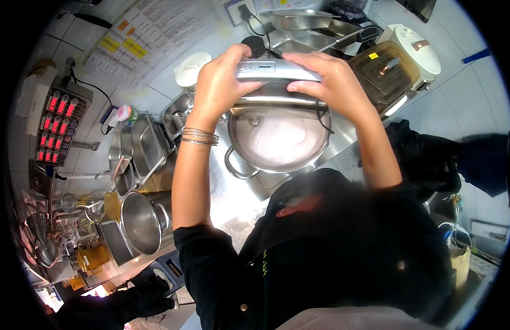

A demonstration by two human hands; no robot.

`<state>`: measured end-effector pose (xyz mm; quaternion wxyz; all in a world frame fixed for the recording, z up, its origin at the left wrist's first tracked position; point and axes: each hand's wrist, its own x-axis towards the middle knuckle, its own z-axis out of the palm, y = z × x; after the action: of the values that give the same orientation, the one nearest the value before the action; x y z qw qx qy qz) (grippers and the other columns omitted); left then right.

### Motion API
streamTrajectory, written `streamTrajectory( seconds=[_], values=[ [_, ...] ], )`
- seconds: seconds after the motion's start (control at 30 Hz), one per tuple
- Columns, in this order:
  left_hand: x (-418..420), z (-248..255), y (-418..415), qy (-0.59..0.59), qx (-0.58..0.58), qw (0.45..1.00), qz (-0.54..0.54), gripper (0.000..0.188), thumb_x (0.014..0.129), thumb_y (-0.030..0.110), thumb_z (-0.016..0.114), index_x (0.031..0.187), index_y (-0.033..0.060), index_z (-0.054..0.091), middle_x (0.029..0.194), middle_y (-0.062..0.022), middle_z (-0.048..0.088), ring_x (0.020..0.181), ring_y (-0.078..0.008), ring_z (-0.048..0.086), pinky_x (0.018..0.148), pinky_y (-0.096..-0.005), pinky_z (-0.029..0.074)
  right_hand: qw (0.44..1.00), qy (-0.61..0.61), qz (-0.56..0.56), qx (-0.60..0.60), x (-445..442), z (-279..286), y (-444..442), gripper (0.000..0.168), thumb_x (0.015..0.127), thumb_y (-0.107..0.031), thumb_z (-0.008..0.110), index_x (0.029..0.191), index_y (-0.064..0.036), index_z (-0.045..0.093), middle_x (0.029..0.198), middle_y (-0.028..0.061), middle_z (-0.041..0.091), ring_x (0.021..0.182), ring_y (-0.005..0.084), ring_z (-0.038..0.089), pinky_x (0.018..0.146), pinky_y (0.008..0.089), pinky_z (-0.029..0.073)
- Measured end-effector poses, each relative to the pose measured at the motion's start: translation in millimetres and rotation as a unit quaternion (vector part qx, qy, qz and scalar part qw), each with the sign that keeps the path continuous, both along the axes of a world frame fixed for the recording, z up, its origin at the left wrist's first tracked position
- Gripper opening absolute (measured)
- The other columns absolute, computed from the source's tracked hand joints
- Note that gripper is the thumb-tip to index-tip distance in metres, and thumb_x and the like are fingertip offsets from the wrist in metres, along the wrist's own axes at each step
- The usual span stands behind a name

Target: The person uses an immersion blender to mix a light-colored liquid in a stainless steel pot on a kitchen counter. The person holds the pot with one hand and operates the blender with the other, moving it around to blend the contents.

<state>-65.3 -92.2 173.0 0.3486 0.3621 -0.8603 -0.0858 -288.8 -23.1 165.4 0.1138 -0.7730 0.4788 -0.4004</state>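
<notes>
Both my hands grip a silver, box-shaped metal object, perhaps an appliance (279, 71), tilted above a wide steel pot (232, 142). My left hand (224, 78), with metal bangles at the wrist, clasps its left end. My right hand (331, 76) clasps the right end, thumb below and fingers over the top. A black cord (319, 113) hangs by its right side. White, smooth contents (279, 136) lie in the pot, whose looped handle shows at the lower left. The underside of the held object is largely hidden.
Steel pans (145, 144) stand left, near a deep steel pot (141, 222). A digital timer panel (59, 123) is on the left wall. A lidded cooker (387, 74) stands right; more pans (300, 20) lie behind. Another person (114, 305) is at the lower left.
</notes>
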Motion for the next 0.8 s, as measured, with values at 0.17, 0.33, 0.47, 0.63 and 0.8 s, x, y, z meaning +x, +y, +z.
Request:
streamTrajectory(
  seconds=[0.17,0.33,0.47,0.63,0.8],
  values=[
    [6.4,0.0,0.8,-0.011,0.014,1.0,0.009,0.051,0.061,0.018,0.084,0.101,0.0071,0.055,0.085,-0.0114,0.064,0.077,-0.0266,0.064,0.07,-0.0331,0.051,1.0,-0.017,0.01,0.015,3.7,-1.2,-1.2,0.049,0.073,-0.022,0.077,0.118,-0.007,0.064,0.107,0.0145,0.066,0.094,0.0268,0.064,0.081,0.0331,0.049],
    [9.5,0.8,3.1,-0.002,0.025,0.999,0.021,0.058,0.059,0.016,0.085,0.106,0.0079,0.052,0.088,-0.0111,0.064,0.081,-0.0261,0.065,0.072,-0.0338,0.052,1.0,-0.02,0.016,0.009,6.0,-2.5,-2.2,0.05,0.073,-0.023,0.077,0.118,-0.006,0.064,0.107,0.0154,0.066,0.093,0.0266,0.064,0.08,0.0323,0.05],
    [11.0,-8.8,-3.0,0.041,0.035,0.998,0.035,0.066,0.058,0.013,0.086,0.111,0.0078,0.048,0.089,-0.0108,0.064,0.084,-0.0248,0.065,0.075,-0.034,0.052,0.999,-0.028,0.009,-0.021,8.8,-6.0,-4.8,0.048,0.075,-0.03,0.075,0.116,-0.008,0.065,0.103,0.0164,0.067,0.089,0.0305,0.065,0.077,0.0352,0.051],
    [6.1,-13.0,-9.6,0.079,0.031,0.996,0.037,0.072,0.056,0.011,0.087,0.114,0.0047,0.045,0.094,-0.0113,0.063,0.089,-0.0226,0.064,0.079,-0.033,0.052,0.999,-0.017,-0.023,-0.039,10.2,-6.4,-5.9,0.05,0.073,-0.025,0.078,0.117,-0.006,0.064,0.106,0.0146,0.067,0.088,0.0253,0.066,0.074,0.0319,0.051],
    [3.1,-16.4,-16.9,0.098,0.036,0.994,0.017,0.077,0.057,0.014,0.087,0.118,0.0054,0.042,0.095,-0.013,0.062,0.089,-0.0245,0.064,0.078,-0.0336,0.052,0.997,-0.021,-0.045,-0.052,12.2,-6.3,-2.9,0.049,0.074,-0.026,0.077,0.116,-0.005,0.064,0.103,0.0147,0.067,0.087,0.0263,0.066,0.073,0.0315,0.051]
  ],
)
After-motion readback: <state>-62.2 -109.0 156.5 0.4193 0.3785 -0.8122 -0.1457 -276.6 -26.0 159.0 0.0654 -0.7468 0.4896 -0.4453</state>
